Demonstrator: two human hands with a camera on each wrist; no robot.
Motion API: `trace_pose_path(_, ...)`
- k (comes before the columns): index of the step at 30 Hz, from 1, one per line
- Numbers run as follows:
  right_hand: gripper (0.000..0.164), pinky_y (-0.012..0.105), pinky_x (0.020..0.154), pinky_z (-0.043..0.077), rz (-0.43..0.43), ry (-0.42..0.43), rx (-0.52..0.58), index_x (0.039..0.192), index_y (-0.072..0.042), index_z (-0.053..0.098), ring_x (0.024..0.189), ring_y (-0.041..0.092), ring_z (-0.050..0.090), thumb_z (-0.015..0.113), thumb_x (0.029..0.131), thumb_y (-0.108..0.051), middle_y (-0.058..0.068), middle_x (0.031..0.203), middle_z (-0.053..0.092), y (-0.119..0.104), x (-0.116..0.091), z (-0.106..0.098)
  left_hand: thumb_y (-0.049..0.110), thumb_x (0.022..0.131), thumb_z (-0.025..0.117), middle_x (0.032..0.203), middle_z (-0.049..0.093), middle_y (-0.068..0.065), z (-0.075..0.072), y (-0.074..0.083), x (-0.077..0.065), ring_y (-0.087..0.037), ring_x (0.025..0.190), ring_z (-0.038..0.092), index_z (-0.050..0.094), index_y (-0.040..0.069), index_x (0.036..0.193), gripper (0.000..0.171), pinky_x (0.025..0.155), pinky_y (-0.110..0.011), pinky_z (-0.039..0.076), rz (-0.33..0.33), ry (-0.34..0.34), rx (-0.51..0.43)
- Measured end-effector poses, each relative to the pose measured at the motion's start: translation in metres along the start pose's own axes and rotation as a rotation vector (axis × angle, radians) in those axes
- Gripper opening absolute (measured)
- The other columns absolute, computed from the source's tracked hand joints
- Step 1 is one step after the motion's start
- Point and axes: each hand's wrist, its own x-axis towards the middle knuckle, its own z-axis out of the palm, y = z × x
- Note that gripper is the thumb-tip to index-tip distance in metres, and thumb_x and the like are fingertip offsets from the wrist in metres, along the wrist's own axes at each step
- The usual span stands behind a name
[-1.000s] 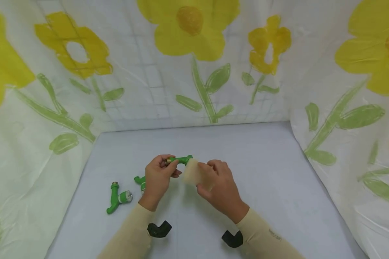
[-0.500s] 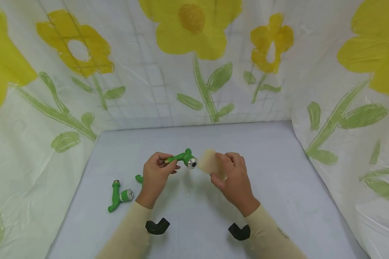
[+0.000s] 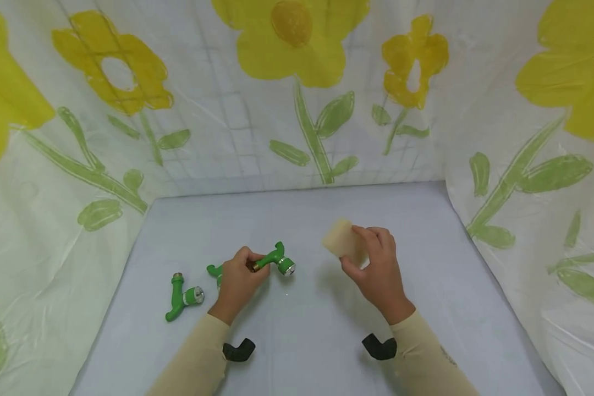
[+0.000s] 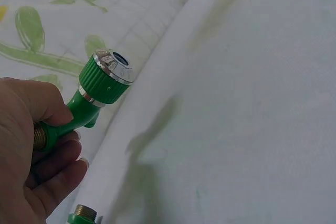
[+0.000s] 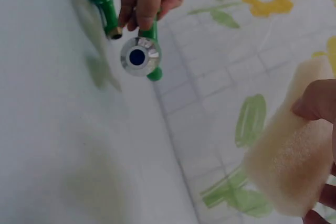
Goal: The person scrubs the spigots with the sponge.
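My left hand pinches a green faucet by its threaded brass end. In the left wrist view the ribbed green knob of this faucet has a silver cap and points up and away from the fingers. Over to the right, my right hand holds a pale cream sponge between thumb and fingers, well apart from the faucet. The right wrist view shows the sponge as a thick, rough-surfaced block.
A second green faucet lies on the table at the left. Another green faucet is partly hidden behind my left hand. White sheets with painted yellow flowers enclose the table's back and sides.
My right hand has drawn the sponge off the faucet, rightward and away. The left hand has turned the faucet, showing its silver cap, and most recently lowered it slightly.
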Motion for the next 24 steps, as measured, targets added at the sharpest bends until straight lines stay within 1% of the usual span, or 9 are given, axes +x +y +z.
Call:
trace_pose_path(5, 0.061, 0.057, 0.081, 0.055, 0.024, 0.005, 0.008, 0.137, 0.0, 0.064, 0.112, 0.043, 0.052, 0.087, 0.081, -0.006, 0.021, 0.118, 0.054, 0.003, -0.003, -0.005, 0.0, 0.087, 0.087, 0.089, 0.077, -0.003, 0.01, -0.009, -0.007, -0.012, 0.076, 0.068, 0.071, 0.006, 0.098, 0.021, 0.065, -0.029, 0.058, -0.026, -0.008, 0.047)
trace_pose_path(9, 0.06, 0.055, 0.081, 0.055, 0.036, -0.005, -0.001, 0.137, 0.001, 0.064, 0.112, 0.041, 0.052, 0.087, 0.082, -0.007, 0.021, 0.119, 0.054, 0.005, -0.01, -0.008, 0.002, 0.087, 0.087, 0.087, 0.075, -0.003, 0.015, -0.011, -0.018, -0.013, 0.077, 0.067, 0.071, 0.005, 0.098, 0.02, 0.064, -0.028, 0.056, -0.072, -0.029, 0.042)
trace_pose_path(11, 0.06, 0.054, 0.08, 0.055, 0.04, -0.012, -0.003, 0.136, 0.001, 0.065, 0.112, 0.041, 0.052, 0.088, 0.082, -0.008, 0.02, 0.119, 0.054, 0.006, -0.013, -0.01, 0.003, 0.088, 0.087, 0.087, 0.075, -0.001, 0.017, -0.012, -0.021, -0.013, 0.079, 0.067, 0.071, 0.005, 0.098, 0.019, 0.065, -0.028, 0.056, -0.098, -0.025, 0.037)
trace_pose_path(14, 0.059, 0.055, 0.079, 0.055, 0.039, -0.014, -0.006, 0.136, 0.0, 0.065, 0.112, 0.041, 0.052, 0.088, 0.082, -0.008, 0.02, 0.118, 0.053, 0.008, -0.017, -0.013, 0.002, 0.09, 0.087, 0.088, 0.073, -0.002, 0.018, -0.014, -0.024, -0.017, 0.084, 0.068, 0.071, 0.005, 0.1, 0.019, 0.069, -0.033, 0.058, -0.141, -0.008, 0.042)
trace_pose_path(16, 0.06, 0.056, 0.079, 0.055, 0.037, -0.012, -0.009, 0.136, 0.0, 0.065, 0.111, 0.042, 0.052, 0.089, 0.081, -0.008, 0.021, 0.118, 0.053, 0.009, -0.019, -0.015, 0.001, 0.09, 0.086, 0.092, 0.073, -0.005, 0.019, -0.015, -0.024, -0.023, 0.092, 0.071, 0.073, 0.004, 0.101, 0.017, 0.076, -0.039, 0.06, -0.159, -0.002, 0.052)
trace_pose_path(18, 0.061, 0.057, 0.079, 0.055, 0.039, -0.011, -0.015, 0.136, 0.001, 0.065, 0.111, 0.042, 0.052, 0.09, 0.08, -0.007, 0.021, 0.117, 0.053, 0.011, -0.022, -0.017, -0.001, 0.091, 0.085, 0.097, 0.075, -0.01, 0.019, -0.015, -0.023, -0.031, 0.107, 0.073, 0.075, 0.001, 0.103, 0.016, 0.089, -0.045, 0.061, -0.16, 0.0, 0.07)
trace_pose_path(21, 0.063, 0.056, 0.08, 0.056, 0.051, -0.021, -0.026, 0.136, 0.001, 0.065, 0.111, 0.042, 0.052, 0.092, 0.079, -0.006, 0.021, 0.117, 0.053, 0.015, -0.025, -0.022, -0.004, 0.09, 0.085, 0.103, 0.075, -0.015, 0.02, -0.014, -0.022, -0.043, 0.123, 0.067, 0.079, -0.004, 0.104, 0.015, 0.105, -0.055, 0.054, -0.114, 0.011, 0.104)
trace_pose_path(22, 0.064, 0.056, 0.08, 0.056, 0.056, -0.024, -0.03, 0.136, 0.0, 0.065, 0.111, 0.042, 0.052, 0.092, 0.079, -0.006, 0.02, 0.117, 0.053, 0.016, -0.025, -0.023, -0.004, 0.09, 0.085, 0.103, 0.075, -0.016, 0.021, -0.014, -0.021, -0.045, 0.127, 0.065, 0.08, -0.005, 0.104, 0.015, 0.108, -0.057, 0.051, -0.102, 0.019, 0.12)
trace_pose_path(24, 0.064, 0.056, 0.081, 0.055, 0.069, -0.022, -0.032, 0.137, 0.0, 0.065, 0.112, 0.042, 0.052, 0.092, 0.079, -0.006, 0.02, 0.118, 0.053, 0.018, -0.025, -0.027, -0.005, 0.089, 0.086, 0.103, 0.074, -0.017, 0.021, -0.014, -0.021, -0.048, 0.125, 0.065, 0.08, -0.007, 0.102, 0.014, 0.109, -0.06, 0.049, -0.082, 0.031, 0.149)
